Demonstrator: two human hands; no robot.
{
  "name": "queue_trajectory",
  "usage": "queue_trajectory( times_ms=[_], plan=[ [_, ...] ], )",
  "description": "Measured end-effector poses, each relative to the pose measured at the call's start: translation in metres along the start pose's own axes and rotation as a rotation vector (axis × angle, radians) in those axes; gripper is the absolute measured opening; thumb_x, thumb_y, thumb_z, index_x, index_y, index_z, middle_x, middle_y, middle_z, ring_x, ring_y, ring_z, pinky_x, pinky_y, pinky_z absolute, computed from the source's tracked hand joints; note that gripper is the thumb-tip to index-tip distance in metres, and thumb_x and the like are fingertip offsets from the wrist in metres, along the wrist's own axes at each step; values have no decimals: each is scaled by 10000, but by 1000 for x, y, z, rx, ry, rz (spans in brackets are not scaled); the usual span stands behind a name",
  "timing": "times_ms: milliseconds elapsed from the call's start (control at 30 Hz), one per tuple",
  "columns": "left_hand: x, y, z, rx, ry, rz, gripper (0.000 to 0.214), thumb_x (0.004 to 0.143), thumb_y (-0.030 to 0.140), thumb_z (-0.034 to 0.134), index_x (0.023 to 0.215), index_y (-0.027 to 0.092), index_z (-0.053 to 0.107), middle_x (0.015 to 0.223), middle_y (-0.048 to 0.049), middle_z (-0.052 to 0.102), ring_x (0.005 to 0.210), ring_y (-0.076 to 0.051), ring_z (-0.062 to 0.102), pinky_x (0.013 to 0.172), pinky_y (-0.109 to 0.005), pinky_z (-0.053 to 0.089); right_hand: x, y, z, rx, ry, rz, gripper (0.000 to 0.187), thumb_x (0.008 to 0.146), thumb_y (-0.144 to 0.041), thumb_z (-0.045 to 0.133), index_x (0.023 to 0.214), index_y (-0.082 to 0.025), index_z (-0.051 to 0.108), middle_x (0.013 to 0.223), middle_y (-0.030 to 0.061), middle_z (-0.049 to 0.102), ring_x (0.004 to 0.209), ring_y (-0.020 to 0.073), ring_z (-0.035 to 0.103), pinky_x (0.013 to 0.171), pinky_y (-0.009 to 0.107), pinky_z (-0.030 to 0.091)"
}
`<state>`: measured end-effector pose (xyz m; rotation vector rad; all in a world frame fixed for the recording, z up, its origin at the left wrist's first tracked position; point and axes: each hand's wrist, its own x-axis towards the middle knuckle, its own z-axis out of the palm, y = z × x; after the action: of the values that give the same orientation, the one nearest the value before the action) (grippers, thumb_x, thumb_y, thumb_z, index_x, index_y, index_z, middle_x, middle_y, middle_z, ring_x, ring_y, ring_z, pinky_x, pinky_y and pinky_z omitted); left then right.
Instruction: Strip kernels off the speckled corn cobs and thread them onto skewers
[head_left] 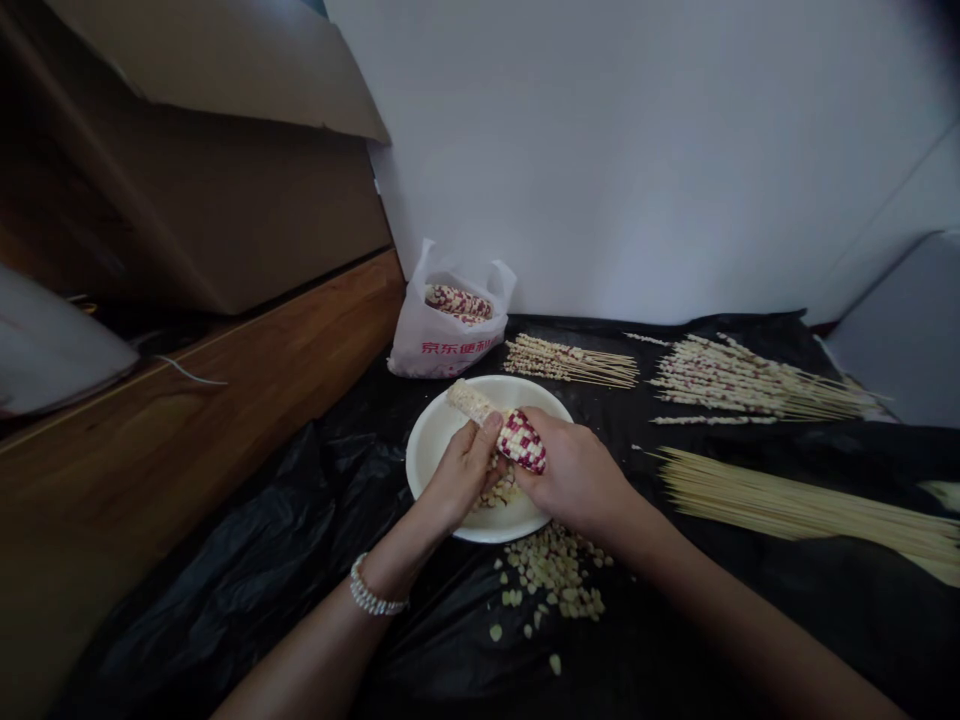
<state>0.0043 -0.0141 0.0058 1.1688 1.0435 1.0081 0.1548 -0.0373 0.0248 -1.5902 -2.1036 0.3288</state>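
Loose kernels [559, 570] lie just nearer than the white bowl [421, 440]. Above it, left hand [459, 472] and right hand [570, 470] clamp their fingers on a partly bare corn cob [523, 442], seemingly so it catches what drops. Bare skewers [795, 492] lie aligned at right; the far bag [442, 345] keeps other cobs [457, 302] together.

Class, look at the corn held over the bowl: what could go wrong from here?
Loose pale kernels lie outside the round white bowl on the wrinkled black plastic sheet, so more might miss the bowl.
The red-and-cream corn cob, partly bare, might slip if the left grip or right grip loosens.
The bowl might shift if the sheet beneath is tugged.
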Motion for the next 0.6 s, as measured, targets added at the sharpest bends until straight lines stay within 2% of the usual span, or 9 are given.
queue_trajectory(
  times_ms=[200, 300, 400, 600],
  plan=[
    [-2, 6, 5, 16, -22, 8, 580, 721, 729, 693, 817, 174, 554, 582, 49, 449, 499, -83, 346, 461, -229, 226, -4, -7, -4, -153, -11, 3, 489, 831, -220, 580, 1316, -160, 556, 1137, 149, 699, 898, 281, 681, 686, 354, 445],
    [-1, 3, 3, 82, 12, 23, 553, 761, 717, 660, 794, 176, 549, 601, 31, 486, 517, -95, 388, 466, -231, 254, -5, -9, -1, -170, -17, 4, 502, 832, -225, 584, 1327, -150, 548, 1129, 152, 698, 871, 282, 686, 653, 342, 434],
    [0, 0, 1, 113, 39, 4, 554, 797, 725, 609, 719, 187, 505, 555, 44, 441, 490, -86, 356, 462, -228, 245, -5, -10, 2, -171, -14, 16, 534, 821, -235, 605, 1341, -136, 538, 1133, 159, 697, 861, 287, 689, 640, 336, 429],
    [0, 2, 2, -46, 12, -41, 542, 767, 711, 665, 750, 187, 528, 635, 30, 500, 544, -88, 394, 483, -211, 289, -4, -7, -2, -202, 6, -16, 490, 826, -238, 595, 1308, -154, 562, 1132, 152, 698, 861, 278, 688, 637, 331, 433]
  ],
)
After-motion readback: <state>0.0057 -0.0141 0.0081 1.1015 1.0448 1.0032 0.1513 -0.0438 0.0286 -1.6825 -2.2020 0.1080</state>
